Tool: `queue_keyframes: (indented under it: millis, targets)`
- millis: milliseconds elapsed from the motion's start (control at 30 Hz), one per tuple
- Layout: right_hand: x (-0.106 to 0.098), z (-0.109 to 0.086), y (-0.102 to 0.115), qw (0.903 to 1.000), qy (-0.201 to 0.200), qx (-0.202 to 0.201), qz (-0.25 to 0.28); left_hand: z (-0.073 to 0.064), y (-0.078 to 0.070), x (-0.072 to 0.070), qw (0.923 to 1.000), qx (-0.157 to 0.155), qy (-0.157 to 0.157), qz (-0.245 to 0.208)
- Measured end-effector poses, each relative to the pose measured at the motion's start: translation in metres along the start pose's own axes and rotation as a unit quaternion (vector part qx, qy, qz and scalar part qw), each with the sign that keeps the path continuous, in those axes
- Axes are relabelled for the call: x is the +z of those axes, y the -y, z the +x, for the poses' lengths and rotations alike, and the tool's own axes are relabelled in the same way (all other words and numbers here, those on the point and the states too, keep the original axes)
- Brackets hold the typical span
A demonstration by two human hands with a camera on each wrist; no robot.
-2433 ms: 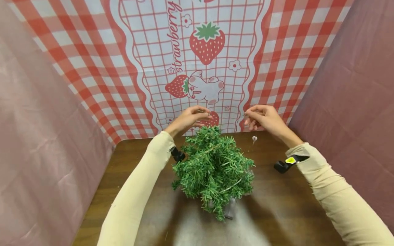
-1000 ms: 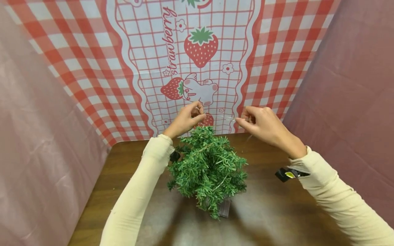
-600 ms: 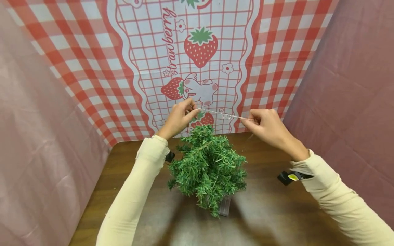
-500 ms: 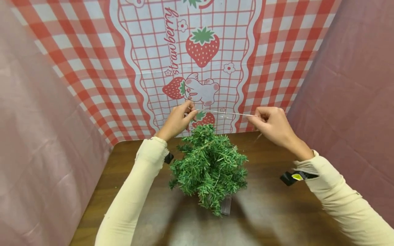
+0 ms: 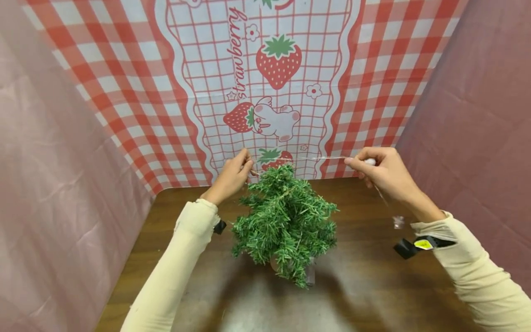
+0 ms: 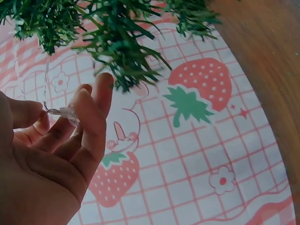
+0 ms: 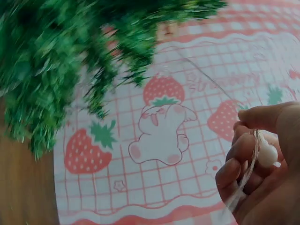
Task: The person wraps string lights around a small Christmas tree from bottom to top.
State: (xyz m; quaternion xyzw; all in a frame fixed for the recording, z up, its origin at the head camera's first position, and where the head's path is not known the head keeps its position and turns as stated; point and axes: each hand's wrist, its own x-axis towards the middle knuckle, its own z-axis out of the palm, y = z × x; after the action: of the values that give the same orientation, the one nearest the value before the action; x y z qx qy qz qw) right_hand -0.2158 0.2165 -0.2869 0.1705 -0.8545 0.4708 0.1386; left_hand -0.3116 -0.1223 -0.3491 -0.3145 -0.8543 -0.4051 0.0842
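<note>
A small artificial Christmas tree (image 5: 286, 226) stands between my hands. Behind its tip a thin clear string of lights (image 5: 329, 157) is stretched nearly level. My left hand (image 5: 230, 179) pinches one end between thumb and finger; in the left wrist view a clear frosted bulb (image 6: 70, 115) sits by those fingertips. My right hand (image 5: 386, 175) pinches the other end, with a white rounded bulb (image 7: 267, 153) by its curled fingers. More wire hangs from the right hand, carrying a small clear piece (image 5: 398, 222).
The tree stands on a brown wooden table (image 5: 361, 258), its base partly hidden by branches. A red checked strawberry cloth (image 5: 278, 60) hangs behind, with pink curtains (image 5: 50, 184) on both sides. A black camera (image 5: 404, 248) is strapped to the right wrist.
My hands have moved apart, the right going farther right and the left going left and slightly down. The wire, slack earlier, is now drawn straight behind the tree tip.
</note>
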Motion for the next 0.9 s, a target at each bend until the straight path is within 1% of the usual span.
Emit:
queue_keyframes:
  millis: [67,167,267,333,367,433,533,600,633,700,767,900]
  targets:
    - [-0.005,-0.001,0.001,0.9989,0.017,0.013,0.042,-0.004,0.001,-0.001,1.0,-0.009,0.004,-0.001]
    - [-0.009,-0.001,0.001,0.9976,0.037,0.023,0.054,-0.009,0.002,-0.001,0.9999,-0.013,0.008,-0.005]
    - [-0.009,-0.002,0.001,0.997,0.046,0.046,0.043,-0.013,0.002,-0.001,0.9997,-0.019,0.0,-0.017]
    - [-0.01,-0.003,0.0,0.9969,0.045,0.059,0.026,-0.016,0.002,-0.001,0.9992,-0.024,-0.002,-0.031]
    - [-0.011,-0.004,-0.001,0.9969,0.042,0.064,0.019,-0.017,0.001,-0.002,0.9989,-0.025,-0.002,-0.038]
    - [-0.014,-0.004,-0.005,0.9973,0.035,0.063,0.009,-0.021,-0.004,-0.005,0.9974,-0.032,0.002,-0.064]
    - [-0.02,-0.005,-0.015,0.9983,0.025,0.052,0.001,-0.028,-0.013,-0.011,0.9928,-0.044,0.011,-0.111]
    - [-0.025,-0.006,-0.022,0.9987,0.026,0.043,0.0,-0.031,-0.02,-0.015,0.9888,-0.054,0.012,-0.139]
    - [-0.027,-0.007,-0.025,0.9988,0.028,0.041,-0.005,-0.032,-0.021,-0.017,0.987,-0.056,0.012,-0.15]
    - [-0.032,-0.01,-0.028,0.9984,0.04,0.04,-0.008,-0.033,-0.021,-0.019,0.9839,-0.061,0.011,-0.167]
    - [-0.037,-0.013,-0.03,0.9968,0.057,0.053,-0.014,-0.033,-0.019,-0.021,0.9803,-0.067,0.007,-0.186]
    - [-0.046,-0.02,-0.032,0.9912,0.073,0.071,-0.084,-0.035,-0.01,-0.024,0.9707,-0.084,-0.015,-0.225]
